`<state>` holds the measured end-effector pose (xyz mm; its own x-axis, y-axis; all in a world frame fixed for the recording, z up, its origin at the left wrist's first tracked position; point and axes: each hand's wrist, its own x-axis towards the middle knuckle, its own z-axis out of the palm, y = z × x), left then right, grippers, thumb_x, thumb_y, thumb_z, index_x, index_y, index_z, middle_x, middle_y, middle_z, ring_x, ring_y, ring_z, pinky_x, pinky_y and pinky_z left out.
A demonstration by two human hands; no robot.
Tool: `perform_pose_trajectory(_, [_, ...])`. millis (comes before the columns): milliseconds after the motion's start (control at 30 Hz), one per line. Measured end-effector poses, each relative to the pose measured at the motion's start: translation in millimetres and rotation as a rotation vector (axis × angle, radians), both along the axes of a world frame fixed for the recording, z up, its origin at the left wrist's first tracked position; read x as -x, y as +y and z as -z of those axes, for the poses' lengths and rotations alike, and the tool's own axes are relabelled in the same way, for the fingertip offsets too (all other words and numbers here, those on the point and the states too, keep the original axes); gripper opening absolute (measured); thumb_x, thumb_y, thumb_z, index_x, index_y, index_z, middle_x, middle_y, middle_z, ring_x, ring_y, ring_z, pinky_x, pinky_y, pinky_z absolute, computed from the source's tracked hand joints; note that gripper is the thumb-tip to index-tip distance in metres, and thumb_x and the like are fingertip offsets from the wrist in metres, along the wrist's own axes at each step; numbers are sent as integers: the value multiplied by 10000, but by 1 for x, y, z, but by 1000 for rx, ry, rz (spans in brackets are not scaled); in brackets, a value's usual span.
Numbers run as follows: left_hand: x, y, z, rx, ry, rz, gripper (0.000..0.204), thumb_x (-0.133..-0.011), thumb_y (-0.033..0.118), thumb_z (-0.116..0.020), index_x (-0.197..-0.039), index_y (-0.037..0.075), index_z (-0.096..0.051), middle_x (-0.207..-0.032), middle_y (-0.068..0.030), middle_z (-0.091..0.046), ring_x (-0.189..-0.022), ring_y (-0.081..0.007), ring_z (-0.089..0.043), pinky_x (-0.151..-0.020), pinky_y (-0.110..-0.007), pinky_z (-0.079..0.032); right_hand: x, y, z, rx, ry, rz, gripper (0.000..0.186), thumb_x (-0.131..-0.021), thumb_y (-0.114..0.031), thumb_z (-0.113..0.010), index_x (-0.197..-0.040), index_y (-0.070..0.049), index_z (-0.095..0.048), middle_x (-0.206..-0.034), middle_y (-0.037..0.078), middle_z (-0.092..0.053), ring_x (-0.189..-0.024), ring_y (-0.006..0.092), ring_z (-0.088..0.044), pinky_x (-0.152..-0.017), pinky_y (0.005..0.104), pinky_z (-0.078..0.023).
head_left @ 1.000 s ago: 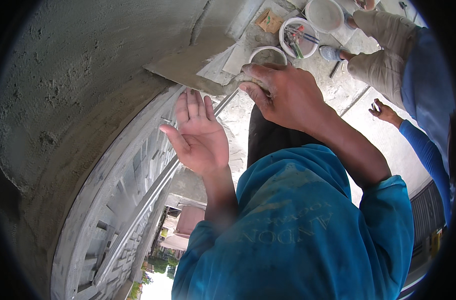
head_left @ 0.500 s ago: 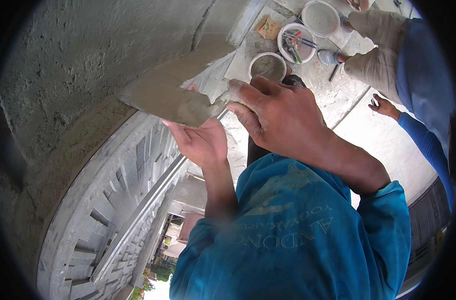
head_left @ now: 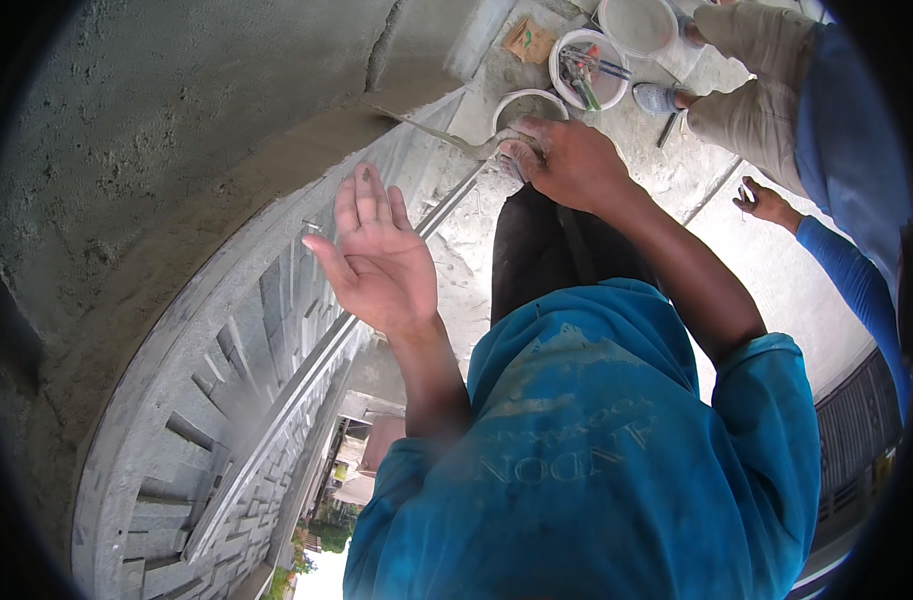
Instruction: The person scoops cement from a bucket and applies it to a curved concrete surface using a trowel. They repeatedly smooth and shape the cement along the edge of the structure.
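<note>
My right hand (head_left: 555, 160) is closed round the handle of a trowel (head_left: 439, 134). The trowel is seen nearly edge-on, its thin blade reaching left to the grey plastered wall (head_left: 227, 130) beside a band of darker, wet-looking mortar (head_left: 322, 140). My left hand (head_left: 382, 250) is held palm up below the blade, fingers stretched out and holding nothing. A dark smudge of mortar marks one fingertip. The left hand is apart from the trowel, in front of a pale curved ledge with stone-like cladding (head_left: 247, 330).
On the floor at the top stand a mortar bucket (head_left: 530, 104), a white bucket of tools (head_left: 589, 70) and another pale bucket (head_left: 639, 24). A brown paper bag (head_left: 530, 40) lies nearby. A co-worker in blue (head_left: 857, 130) stands at right. A long metal bar (head_left: 277, 430) runs along the cladding.
The trowel has turned from flat to edge-on and moved against the wall. My left hand has come away from under its blade and opened upward. My right hand shifted slightly up.
</note>
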<state>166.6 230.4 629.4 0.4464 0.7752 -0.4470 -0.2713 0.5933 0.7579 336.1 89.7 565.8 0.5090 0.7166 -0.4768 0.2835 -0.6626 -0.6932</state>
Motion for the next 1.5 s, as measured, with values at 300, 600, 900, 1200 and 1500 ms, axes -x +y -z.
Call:
perform_pose_trajectory(300, [2,2,1,-33,-21,32,845,-1065,563,-433,-1532,-114,-239,-1611,-281,-252,-1570,-337,-105,-1270,-502,-72,-4,-3,-68,-226,87,-54,373,-977,-337,-672,-1196,-37,-708,-824,210,-711,-715,331,-681,-693,417,-538])
perform_pose_trajectory(600, [-2,1,-4,12,-32,-18,840,-1058,572,-441,-1526,-103,-266,-1597,-284,-278,-1568,-350,-109,-1267,-523,-55,-17,-14,-25,-355,554,160,380,-983,-350,-682,-1210,-47,-716,-827,115,-691,-705,193,-610,-691,349,-489])
perform_pose_trajectory(900, [8,4,3,-27,18,34,808,-1066,583,-391,-1499,-95,-319,-1626,-304,-231,-1586,-368,-49,-1257,-558,41,21,22,84,-185,120,163,499,-951,-524,-634,-1279,-154,-700,-1075,143,-753,-988,344,-713,-878,450,-543])
perform_pose_trajectory(1200, [4,5,2,-51,0,62,841,-1068,568,-397,-1518,-132,-266,-1634,-342,-172,-1580,-433,17,-1258,-570,40,27,25,77,-211,-136,101,432,-939,-493,-640,-1226,-183,-729,-1072,113,-758,-982,346,-717,-844,473,-565])
perform_pose_trajectory(1500, [7,7,4,-38,-30,61,867,-1065,576,-401,-1521,-144,-237,-1644,-348,-119,-1577,-444,18,-1259,-583,40,2,13,6,-189,38,45,448,-946,-489,-615,-1236,-165,-724,-1019,143,-759,-955,353,-725,-822,466,-571])
